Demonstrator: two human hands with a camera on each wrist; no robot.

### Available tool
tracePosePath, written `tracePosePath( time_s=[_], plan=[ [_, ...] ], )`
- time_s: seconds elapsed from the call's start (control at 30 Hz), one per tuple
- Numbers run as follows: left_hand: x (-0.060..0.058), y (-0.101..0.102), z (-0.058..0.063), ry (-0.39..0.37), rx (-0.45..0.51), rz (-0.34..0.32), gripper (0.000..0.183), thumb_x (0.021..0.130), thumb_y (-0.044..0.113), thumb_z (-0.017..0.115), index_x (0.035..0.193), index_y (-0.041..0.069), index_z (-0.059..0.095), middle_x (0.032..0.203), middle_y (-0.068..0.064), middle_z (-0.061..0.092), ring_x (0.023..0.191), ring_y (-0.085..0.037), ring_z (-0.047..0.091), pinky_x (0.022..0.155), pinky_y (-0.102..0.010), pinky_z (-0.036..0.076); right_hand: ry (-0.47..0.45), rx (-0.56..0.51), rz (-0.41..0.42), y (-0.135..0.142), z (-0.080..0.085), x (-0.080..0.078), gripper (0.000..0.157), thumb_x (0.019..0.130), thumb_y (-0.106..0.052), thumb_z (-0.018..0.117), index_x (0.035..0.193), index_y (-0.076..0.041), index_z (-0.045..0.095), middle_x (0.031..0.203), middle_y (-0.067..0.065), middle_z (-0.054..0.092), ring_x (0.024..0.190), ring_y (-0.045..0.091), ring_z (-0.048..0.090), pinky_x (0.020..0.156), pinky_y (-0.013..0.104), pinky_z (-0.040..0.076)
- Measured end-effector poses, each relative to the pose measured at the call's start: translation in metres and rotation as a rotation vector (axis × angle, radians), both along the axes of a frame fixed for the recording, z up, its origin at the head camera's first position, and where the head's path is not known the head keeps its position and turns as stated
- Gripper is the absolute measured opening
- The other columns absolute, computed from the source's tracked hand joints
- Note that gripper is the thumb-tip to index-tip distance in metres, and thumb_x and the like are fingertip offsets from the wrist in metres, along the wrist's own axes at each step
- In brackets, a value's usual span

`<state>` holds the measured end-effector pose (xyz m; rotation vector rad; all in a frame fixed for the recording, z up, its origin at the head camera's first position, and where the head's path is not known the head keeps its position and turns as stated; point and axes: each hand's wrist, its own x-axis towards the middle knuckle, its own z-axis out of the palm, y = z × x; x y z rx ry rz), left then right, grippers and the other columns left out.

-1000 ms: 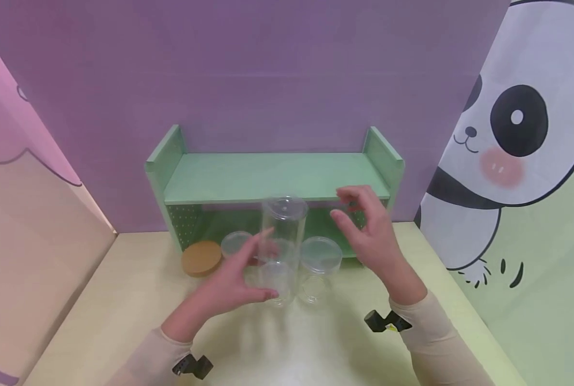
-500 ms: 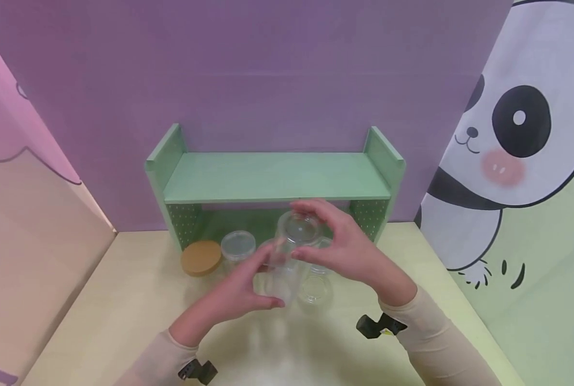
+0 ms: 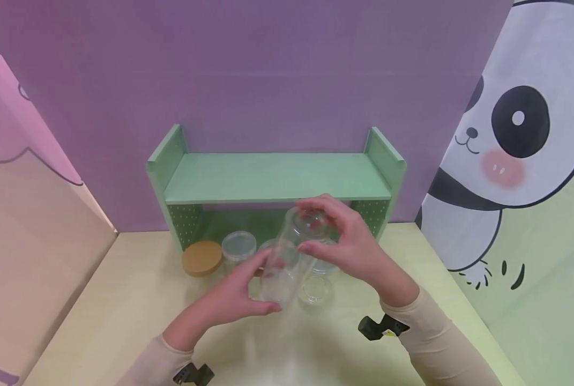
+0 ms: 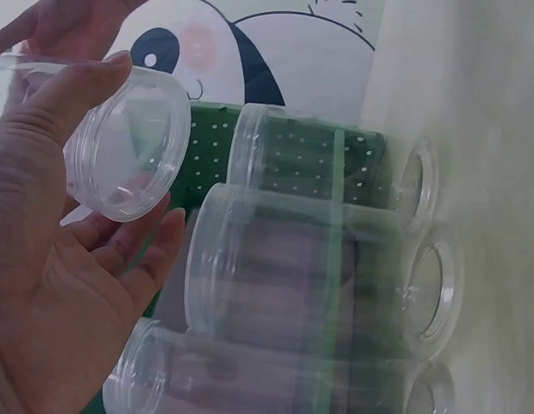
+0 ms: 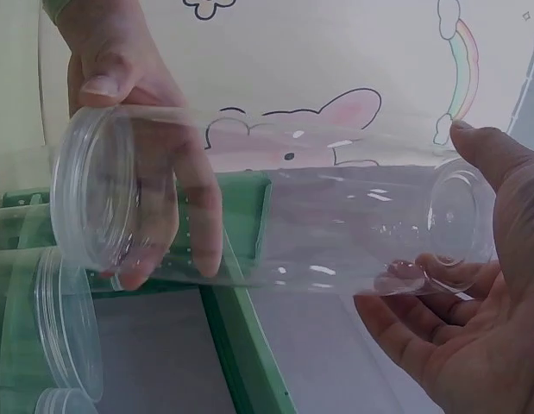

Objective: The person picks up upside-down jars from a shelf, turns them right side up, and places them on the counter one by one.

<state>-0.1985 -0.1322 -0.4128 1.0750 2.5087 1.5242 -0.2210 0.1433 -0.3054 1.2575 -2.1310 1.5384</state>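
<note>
A tall clear jar (image 3: 290,256) is held in the air between both hands, tilted and upside down. My left hand (image 3: 231,297) grips its lower end, where the clear lid (image 4: 133,147) is, with thumb and fingers on opposite sides. Round the raised base, my right hand (image 3: 351,249) curls its thumb and fingers. The right wrist view has the jar (image 5: 310,224) lying across the picture, see-through, with nothing visible inside. Behind it, several clear-lidded jars stand on the table, including one jar (image 4: 292,267) and a shorter-looking jar (image 3: 238,245) left of my hands.
A green shelf (image 3: 277,177) stands against the purple back wall, with a raised upper board and perforated sides. A jar with an orange-brown lid (image 3: 202,258) stands at its front left. The pale table (image 3: 137,300) runs between two cartoon-printed side walls.
My right hand has come in from the right and taken the jar's upper end. From upright, the jar has tipped, its top leaning right. The left hand keeps its hold near the bottom.
</note>
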Motion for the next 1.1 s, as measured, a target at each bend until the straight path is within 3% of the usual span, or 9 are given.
tracePosePath(
  time_s=[0.1, 0.23, 0.4, 0.57, 0.77, 0.97, 1.1],
  plan=[
    [0.0, -0.006, -0.001, 0.012, -0.008, 0.022, 0.096, 0.088, 0.019, 0.096, 0.168, 0.02, 0.043, 0.152, 0.003, 0.065, 0.135, -0.022, 0.063, 0.116, -0.045, 0.053, 0.0, -0.016, 0.017, 0.006, -0.003, -0.003, 0.064, 0.087, 0.011, 0.088, 0.146, 0.001, 0.064, 0.13, 0.011, 0.069, 0.119, 0.027, 0.067, 0.107, 0.036, 0.06],
    [0.001, -0.018, 0.002, 0.022, -0.036, 0.081, 0.09, 0.089, 0.022, 0.095, 0.165, 0.011, 0.048, 0.156, -0.002, 0.061, 0.139, -0.027, 0.061, 0.12, -0.054, 0.05, -0.005, -0.003, 0.028, 0.017, -0.009, -0.008, 0.065, 0.088, 0.013, 0.084, 0.148, 0.003, 0.062, 0.135, 0.012, 0.068, 0.122, 0.026, 0.067, 0.109, 0.035, 0.059],
    [0.002, -0.031, 0.01, 0.029, -0.071, 0.117, 0.087, 0.089, 0.019, 0.094, 0.163, 0.013, 0.051, 0.161, -0.001, 0.057, 0.147, -0.028, 0.054, 0.121, -0.061, 0.046, -0.011, 0.043, 0.027, 0.033, -0.021, -0.011, 0.068, 0.089, 0.015, 0.082, 0.151, 0.001, 0.06, 0.138, 0.014, 0.066, 0.127, 0.024, 0.066, 0.108, 0.03, 0.058],
    [0.001, -0.043, 0.017, 0.077, -0.033, 0.131, 0.085, 0.086, 0.012, 0.095, 0.16, 0.013, 0.053, 0.156, -0.001, 0.06, 0.139, -0.024, 0.059, 0.116, -0.053, 0.054, -0.025, 0.098, 0.055, 0.047, -0.033, -0.013, 0.077, 0.087, 0.015, 0.083, 0.157, -0.003, 0.056, 0.144, 0.013, 0.062, 0.133, 0.025, 0.063, 0.11, 0.033, 0.058],
    [-0.001, -0.052, 0.026, 0.121, 0.057, 0.117, 0.082, 0.083, 0.002, 0.096, 0.154, 0.015, 0.057, 0.148, -0.001, 0.065, 0.131, -0.022, 0.064, 0.11, -0.043, 0.059, -0.025, 0.128, 0.093, 0.057, -0.048, -0.013, 0.071, 0.086, 0.011, 0.088, 0.15, 0.001, 0.059, 0.146, 0.013, 0.061, 0.134, 0.023, 0.062, 0.112, 0.035, 0.058],
    [-0.001, -0.054, 0.029, 0.128, 0.084, 0.125, 0.081, 0.083, 0.002, 0.096, 0.154, 0.014, 0.059, 0.147, -0.003, 0.066, 0.128, -0.024, 0.067, 0.11, -0.041, 0.059, -0.055, 0.155, 0.09, 0.059, -0.053, -0.013, 0.069, 0.089, 0.009, 0.087, 0.151, -0.003, 0.058, 0.147, 0.014, 0.059, 0.137, 0.025, 0.06, 0.117, 0.036, 0.054],
    [-0.001, -0.055, 0.03, 0.104, 0.182, 0.122, 0.082, 0.084, -0.007, 0.092, 0.156, 0.007, 0.056, 0.147, -0.012, 0.063, 0.125, -0.026, 0.069, 0.108, -0.034, 0.059, -0.082, 0.203, 0.077, 0.058, -0.056, -0.009, 0.067, 0.091, 0.002, 0.088, 0.15, -0.004, 0.057, 0.147, 0.012, 0.059, 0.139, 0.028, 0.059, 0.117, 0.037, 0.054]
  ],
)
